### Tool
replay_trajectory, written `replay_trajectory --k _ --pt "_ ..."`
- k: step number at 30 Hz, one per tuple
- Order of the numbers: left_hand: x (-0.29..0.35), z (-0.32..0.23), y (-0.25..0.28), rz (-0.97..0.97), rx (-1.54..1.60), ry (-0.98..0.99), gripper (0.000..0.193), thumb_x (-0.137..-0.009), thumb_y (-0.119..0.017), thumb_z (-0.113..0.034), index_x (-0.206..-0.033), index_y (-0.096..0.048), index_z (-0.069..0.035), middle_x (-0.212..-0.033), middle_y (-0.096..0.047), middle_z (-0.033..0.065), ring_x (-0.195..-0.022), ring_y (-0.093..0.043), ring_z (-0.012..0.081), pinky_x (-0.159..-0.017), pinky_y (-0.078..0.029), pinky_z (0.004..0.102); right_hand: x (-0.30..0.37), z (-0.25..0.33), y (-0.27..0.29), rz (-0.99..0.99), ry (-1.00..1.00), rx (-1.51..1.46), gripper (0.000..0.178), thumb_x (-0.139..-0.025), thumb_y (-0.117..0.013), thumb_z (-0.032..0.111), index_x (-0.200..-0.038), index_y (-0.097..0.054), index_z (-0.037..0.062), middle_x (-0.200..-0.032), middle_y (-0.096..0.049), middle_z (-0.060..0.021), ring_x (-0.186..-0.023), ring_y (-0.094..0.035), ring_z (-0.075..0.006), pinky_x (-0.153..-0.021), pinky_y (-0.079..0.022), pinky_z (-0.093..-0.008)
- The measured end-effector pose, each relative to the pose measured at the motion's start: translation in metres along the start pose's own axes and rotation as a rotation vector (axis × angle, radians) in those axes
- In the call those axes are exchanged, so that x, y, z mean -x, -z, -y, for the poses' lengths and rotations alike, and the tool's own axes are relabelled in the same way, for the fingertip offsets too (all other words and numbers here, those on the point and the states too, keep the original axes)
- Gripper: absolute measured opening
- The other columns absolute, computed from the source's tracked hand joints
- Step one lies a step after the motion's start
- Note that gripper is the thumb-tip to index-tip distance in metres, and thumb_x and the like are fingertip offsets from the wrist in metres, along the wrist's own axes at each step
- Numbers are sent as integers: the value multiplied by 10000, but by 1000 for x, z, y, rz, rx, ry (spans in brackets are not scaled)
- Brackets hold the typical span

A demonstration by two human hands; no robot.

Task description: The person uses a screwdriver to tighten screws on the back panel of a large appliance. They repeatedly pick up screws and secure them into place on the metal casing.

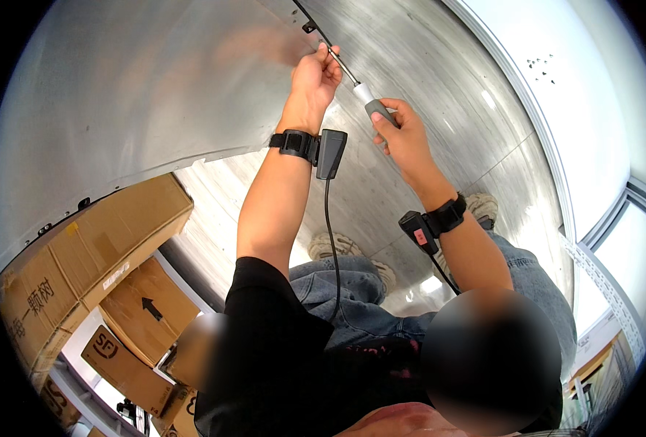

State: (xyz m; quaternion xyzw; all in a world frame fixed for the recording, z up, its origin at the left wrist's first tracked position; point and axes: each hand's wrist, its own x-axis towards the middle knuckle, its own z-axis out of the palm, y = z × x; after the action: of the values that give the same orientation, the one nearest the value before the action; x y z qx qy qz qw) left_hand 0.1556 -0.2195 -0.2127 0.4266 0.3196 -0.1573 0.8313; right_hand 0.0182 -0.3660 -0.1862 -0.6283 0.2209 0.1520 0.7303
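Observation:
My right hand (397,130) is wrapped round the grey and white handle of a screwdriver (366,96). Its long metal shaft slants up and left toward the edge of a large grey metal panel (155,80). Close to the shaft's far end, my left hand (318,71) pinches with thumb and fingers near the panel edge. Whether those fingers hold the shaft tip, a screw or both is too small to make out. A small black bracket (309,27) sits on the panel edge just beyond my left fingers.
Brown cardboard boxes (144,306) are stacked at the lower left, under the panel. A white wall or door panel (592,95) rises at the right. Black wristbands carry small boxes with cables (328,240) hanging from my wrists. My shoes stand on the grey wood-look floor (476,109).

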Motion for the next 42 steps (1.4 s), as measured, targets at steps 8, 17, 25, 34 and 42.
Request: replay_trajectory --k 8,17,25,34,42 --pt "0 -1 -4 -56 17 -6 145 -920 -556 -153 -920 -576 -10 -822 -631 58 -569 -496 105 -523 -442 238 1 7 -1 22 -28 2 369 -898 -593 210 -1206 -502 28 -864 -558 -37 -707 -551 -97 -532 -405 -234" --pt "-2 -1 3 42 74 3 145 -943 -468 -111 -982 -561 -6 -892 -631 67 -688 -554 134 -634 -469 272 -16 -22 -3 -109 234 209 381 -788 -667 147 -1129 -536 39 -980 -541 -97 -722 -564 -152 -611 -452 -269" --pt "-8 0 10 105 132 24 157 -944 -437 -77 -1014 -550 5 -933 -613 54 -778 -567 141 -706 -467 284 2 -20 -11 -224 164 -185 401 -829 -625 83 -1180 -442 14 -1010 -518 -107 -684 -570 -170 -576 -474 -275" --pt "-13 0 10 97 153 39 124 -943 -450 -74 -990 -541 -3 -882 -618 44 -712 -581 142 -658 -481 287 -3 -12 -6 -265 -72 -353 286 -947 -488 217 -1132 -445 4 -957 -524 -114 -555 -496 -116 -467 -406 -259" --pt "-10 0 9 90 173 19 116 -933 -463 -59 -967 -558 -2 -850 -603 57 -725 -592 153 -659 -484 285 4 -12 -1 -116 -106 -364 336 -953 -481 298 -1144 -398 33 -900 -511 -95 -577 -529 -132 -529 -450 -288"
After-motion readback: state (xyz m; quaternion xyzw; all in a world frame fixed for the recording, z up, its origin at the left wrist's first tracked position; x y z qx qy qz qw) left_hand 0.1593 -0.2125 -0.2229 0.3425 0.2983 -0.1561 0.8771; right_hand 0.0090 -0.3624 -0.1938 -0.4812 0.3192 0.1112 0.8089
